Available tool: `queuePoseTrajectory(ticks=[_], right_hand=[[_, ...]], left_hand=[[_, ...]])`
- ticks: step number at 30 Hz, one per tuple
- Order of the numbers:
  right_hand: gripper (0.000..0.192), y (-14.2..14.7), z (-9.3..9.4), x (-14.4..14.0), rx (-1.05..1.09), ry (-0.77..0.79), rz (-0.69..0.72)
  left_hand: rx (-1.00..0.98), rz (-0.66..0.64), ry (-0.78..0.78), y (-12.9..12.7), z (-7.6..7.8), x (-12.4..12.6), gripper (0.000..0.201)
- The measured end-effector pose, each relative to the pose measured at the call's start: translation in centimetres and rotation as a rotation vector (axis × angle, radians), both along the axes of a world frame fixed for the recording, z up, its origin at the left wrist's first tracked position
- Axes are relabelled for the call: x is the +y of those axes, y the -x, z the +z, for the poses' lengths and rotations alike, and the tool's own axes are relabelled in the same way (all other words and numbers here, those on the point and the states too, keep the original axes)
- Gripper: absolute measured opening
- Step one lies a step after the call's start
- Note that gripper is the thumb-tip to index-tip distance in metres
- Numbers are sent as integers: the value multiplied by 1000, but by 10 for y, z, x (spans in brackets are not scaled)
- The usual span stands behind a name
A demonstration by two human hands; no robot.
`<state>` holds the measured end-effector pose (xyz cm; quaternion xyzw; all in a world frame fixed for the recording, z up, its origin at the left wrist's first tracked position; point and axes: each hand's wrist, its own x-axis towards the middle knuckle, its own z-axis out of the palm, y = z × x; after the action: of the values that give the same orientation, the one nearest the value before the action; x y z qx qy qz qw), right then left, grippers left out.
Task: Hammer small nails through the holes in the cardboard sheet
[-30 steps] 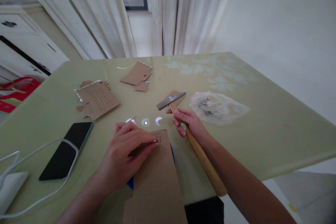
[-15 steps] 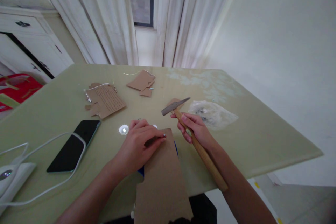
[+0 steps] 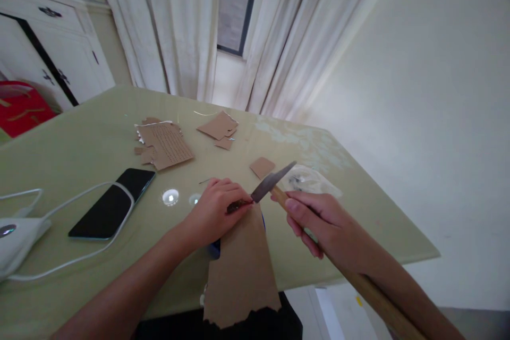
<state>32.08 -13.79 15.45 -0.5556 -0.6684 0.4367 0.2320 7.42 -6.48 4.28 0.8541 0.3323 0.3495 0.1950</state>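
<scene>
A: Left edge of the surface (image 3: 59, 138)?
B: White device (image 3: 16, 241) with its cable (image 3: 83, 196) looping around a black phone (image 3: 113, 203). The phone lies flat, long axis running from near-left to far-right. Bare surface between the phone and the near edge.

A: Middle?
B: Perforated cardboard sheet (image 3: 165, 143) and a smaller stack of cardboard scraps (image 3: 219, 126) at the far side, well apart from the hands. Open surface between them and the left hand (image 3: 215, 210).

A: What is the left hand doing?
B: Fingers pinched together on something small at the far end of the cardboard strip (image 3: 241, 265). Too small to tell what it is. The hand rests on the strip.

A: Strip orientation?
B: Long axis runs from the person outward. The torn near end overhangs the near surface edge; the far end sits under the left fingertips. A blue item (image 3: 215, 248) shows beneath it.

A: Right side?
B: Right hand (image 3: 319, 220) has its fingers wrapped around the wooden handle of the hammer (image 3: 274, 183), close to the head. The handle runs back down to the lower right, off the surface edge. The metal head points left, its tip just beside the left fingertips.

A: Beyond that?
B: Small cardboard square (image 3: 262, 167) and a clear plastic bag (image 3: 314, 180) behind the hammer. The right surface edge is near, with wall and floor past it.
</scene>
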Motion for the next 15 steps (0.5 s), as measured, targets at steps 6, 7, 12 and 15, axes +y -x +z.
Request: queuePoseTrajectory(ticks=[6,7,12,15], right_hand=[[51,7,18,-7,-28,-116,-58],[51,8,20,-8,9,-156,-89],[54,13,-3,-6,32,-49,-82],[54,13,-13,-5,-18,38,-29]], left_hand=[[6,-25,54,0,1,2,10],[4,-26,58,0,2,2,11],[27,-12,66,-1,1,2,7],[50,-9,65,0,0,1,8]])
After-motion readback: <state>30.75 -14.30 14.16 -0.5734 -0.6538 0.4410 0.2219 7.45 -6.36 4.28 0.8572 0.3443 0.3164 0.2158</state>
